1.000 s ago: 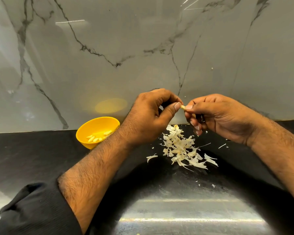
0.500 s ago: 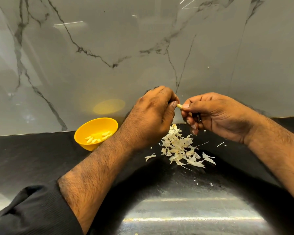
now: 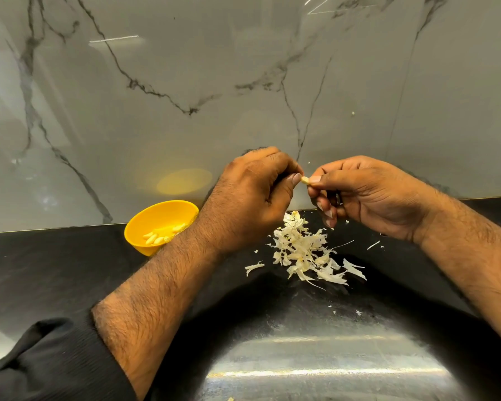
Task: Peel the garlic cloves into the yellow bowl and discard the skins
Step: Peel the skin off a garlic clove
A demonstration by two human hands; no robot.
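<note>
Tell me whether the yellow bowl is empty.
Not empty: the bowl holds several peeled cloves on its bottom, far from full.

No legible text, label, brand, number or sign is shown on any surface in view.

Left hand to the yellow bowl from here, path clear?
Probably yes. The yellow bowl sits just beside the left forearm with nothing between, but the left hand is busy at the garlic clove pinched by the right hand.
</note>
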